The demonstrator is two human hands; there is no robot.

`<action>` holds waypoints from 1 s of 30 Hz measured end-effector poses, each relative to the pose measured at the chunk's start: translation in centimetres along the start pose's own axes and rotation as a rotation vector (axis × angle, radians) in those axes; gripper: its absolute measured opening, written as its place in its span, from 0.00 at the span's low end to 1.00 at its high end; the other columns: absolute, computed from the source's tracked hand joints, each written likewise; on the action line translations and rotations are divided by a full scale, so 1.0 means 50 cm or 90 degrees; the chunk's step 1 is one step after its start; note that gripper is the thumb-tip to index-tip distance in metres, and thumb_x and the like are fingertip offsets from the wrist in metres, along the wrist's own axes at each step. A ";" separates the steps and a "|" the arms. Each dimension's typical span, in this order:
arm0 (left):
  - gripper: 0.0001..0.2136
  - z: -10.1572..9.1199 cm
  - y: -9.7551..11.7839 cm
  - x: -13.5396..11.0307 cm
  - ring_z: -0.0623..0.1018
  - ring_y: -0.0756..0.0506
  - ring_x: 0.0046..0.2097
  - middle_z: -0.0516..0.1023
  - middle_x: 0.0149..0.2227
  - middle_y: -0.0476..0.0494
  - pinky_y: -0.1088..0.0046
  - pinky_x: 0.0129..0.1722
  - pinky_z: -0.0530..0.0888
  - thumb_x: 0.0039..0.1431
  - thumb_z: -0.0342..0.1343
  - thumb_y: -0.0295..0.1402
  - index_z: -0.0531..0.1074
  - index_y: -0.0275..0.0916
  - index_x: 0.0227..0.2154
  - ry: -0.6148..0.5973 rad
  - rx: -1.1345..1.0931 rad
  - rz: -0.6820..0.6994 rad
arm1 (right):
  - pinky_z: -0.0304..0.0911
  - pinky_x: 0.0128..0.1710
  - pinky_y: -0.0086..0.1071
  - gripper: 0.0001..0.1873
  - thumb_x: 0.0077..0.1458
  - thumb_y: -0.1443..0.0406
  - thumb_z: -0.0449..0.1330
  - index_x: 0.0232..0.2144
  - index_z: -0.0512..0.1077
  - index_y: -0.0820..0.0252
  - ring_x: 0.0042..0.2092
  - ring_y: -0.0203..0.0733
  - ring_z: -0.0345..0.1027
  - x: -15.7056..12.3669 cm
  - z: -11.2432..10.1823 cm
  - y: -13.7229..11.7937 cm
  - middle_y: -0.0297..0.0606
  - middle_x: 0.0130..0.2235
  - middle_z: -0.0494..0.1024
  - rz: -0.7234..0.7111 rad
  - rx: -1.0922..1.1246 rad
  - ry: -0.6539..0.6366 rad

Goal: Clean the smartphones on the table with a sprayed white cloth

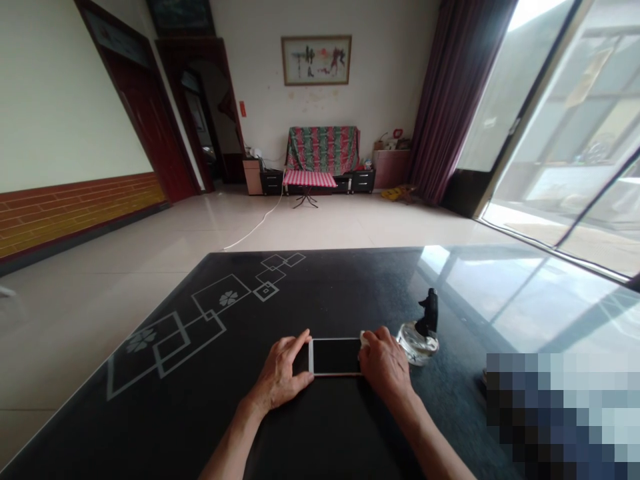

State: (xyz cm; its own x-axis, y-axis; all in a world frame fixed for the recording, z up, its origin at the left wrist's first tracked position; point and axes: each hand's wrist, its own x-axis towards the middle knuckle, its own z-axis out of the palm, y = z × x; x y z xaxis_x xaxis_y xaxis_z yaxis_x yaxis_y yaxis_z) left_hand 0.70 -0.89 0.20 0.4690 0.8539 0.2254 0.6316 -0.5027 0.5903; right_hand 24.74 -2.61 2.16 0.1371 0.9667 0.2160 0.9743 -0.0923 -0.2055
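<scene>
A smartphone (336, 356) with a dark screen and pale frame lies flat on the black table, its long side running left to right. My left hand (281, 371) grips its left end, thumb at the near corner and fingers at the far corner. At the other end, my right hand (386, 363) is closed over a white wipe (363, 339), pressed onto the screen. Most of the wipe is hidden under the fingers; I cannot tell if it is cloth or paper. Right beside that hand stands a clear spray bottle (419, 343) with a black trigger head.
The glossy black table (320, 293) bears grey square and flower patterns at left and window glare at right. A blurred-out patch (560, 413) covers the lower right. Beyond the table are a tiled floor, a small striped folding table (310, 179) and a cloth-covered object (324, 148).
</scene>
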 end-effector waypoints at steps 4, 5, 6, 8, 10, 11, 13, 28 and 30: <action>0.37 0.005 -0.004 0.000 0.66 0.38 0.57 0.68 0.57 0.43 0.55 0.59 0.62 0.49 0.58 0.29 0.53 0.45 0.63 0.011 0.000 0.007 | 0.51 0.38 0.35 0.11 0.55 0.69 0.54 0.38 0.73 0.59 0.40 0.44 0.64 -0.007 0.004 -0.047 0.42 0.39 0.69 -0.026 0.001 -0.003; 0.37 0.006 -0.006 0.000 0.66 0.38 0.57 0.69 0.57 0.43 0.56 0.59 0.62 0.49 0.58 0.29 0.53 0.45 0.63 0.015 0.001 0.009 | 0.51 0.39 0.35 0.11 0.55 0.69 0.54 0.39 0.73 0.59 0.40 0.45 0.64 -0.010 0.007 -0.062 0.42 0.39 0.69 -0.038 0.005 -0.005; 0.37 0.007 -0.007 0.000 0.66 0.38 0.56 0.69 0.57 0.43 0.56 0.59 0.62 0.49 0.58 0.29 0.54 0.44 0.63 0.019 0.002 0.010 | 0.50 0.40 0.35 0.11 0.55 0.69 0.54 0.39 0.73 0.59 0.41 0.45 0.63 -0.012 0.009 -0.077 0.42 0.39 0.70 -0.051 0.009 -0.007; 0.37 0.009 -0.008 -0.001 0.66 0.38 0.56 0.69 0.57 0.42 0.56 0.59 0.62 0.48 0.58 0.28 0.54 0.43 0.63 0.022 0.002 0.011 | 0.50 0.40 0.36 0.10 0.54 0.69 0.54 0.38 0.73 0.58 0.41 0.45 0.63 -0.015 0.016 -0.106 0.42 0.40 0.70 -0.079 0.020 -0.012; 0.37 0.010 -0.009 0.000 0.67 0.38 0.56 0.70 0.56 0.42 0.56 0.59 0.62 0.48 0.59 0.28 0.53 0.43 0.63 0.019 0.001 0.011 | 0.50 0.40 0.35 0.10 0.53 0.69 0.55 0.38 0.73 0.58 0.41 0.45 0.63 -0.018 0.023 -0.132 0.42 0.40 0.70 -0.103 0.034 -0.016; 0.37 0.010 -0.009 0.000 0.67 0.38 0.56 0.70 0.56 0.42 0.56 0.59 0.63 0.48 0.59 0.29 0.53 0.43 0.63 0.019 0.001 0.013 | 0.50 0.40 0.35 0.10 0.53 0.69 0.55 0.38 0.73 0.57 0.41 0.45 0.63 -0.019 0.026 -0.144 0.41 0.40 0.70 -0.115 0.041 -0.019; 0.36 0.012 -0.010 0.002 0.67 0.38 0.56 0.70 0.56 0.42 0.56 0.58 0.63 0.49 0.58 0.29 0.54 0.43 0.63 0.025 0.004 0.021 | 0.50 0.40 0.35 0.12 0.53 0.69 0.55 0.40 0.72 0.56 0.41 0.44 0.63 -0.024 0.031 -0.161 0.40 0.41 0.70 -0.136 0.055 -0.023; 0.37 0.006 -0.011 -0.001 0.66 0.39 0.58 0.68 0.58 0.44 0.57 0.60 0.61 0.50 0.59 0.31 0.53 0.44 0.63 0.012 0.003 0.002 | 0.52 0.37 0.33 0.13 0.56 0.69 0.52 0.39 0.75 0.57 0.38 0.42 0.64 -0.007 0.000 -0.014 0.41 0.38 0.69 -0.032 0.016 -0.011; 0.37 0.006 -0.009 0.000 0.66 0.39 0.57 0.69 0.58 0.44 0.57 0.60 0.62 0.49 0.59 0.31 0.53 0.44 0.63 0.013 0.005 0.001 | 0.52 0.35 0.32 0.13 0.57 0.68 0.51 0.40 0.75 0.57 0.37 0.42 0.64 -0.003 -0.004 0.007 0.42 0.39 0.69 -0.017 0.006 -0.012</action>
State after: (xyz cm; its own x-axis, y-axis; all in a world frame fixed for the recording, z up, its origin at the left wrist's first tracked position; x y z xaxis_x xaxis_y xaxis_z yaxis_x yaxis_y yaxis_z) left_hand 0.58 -0.72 -0.30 0.4575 0.8557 0.2419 0.6359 -0.5050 0.5837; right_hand 25.08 -2.84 2.25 0.1074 0.9731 0.2037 0.9758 -0.0639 -0.2093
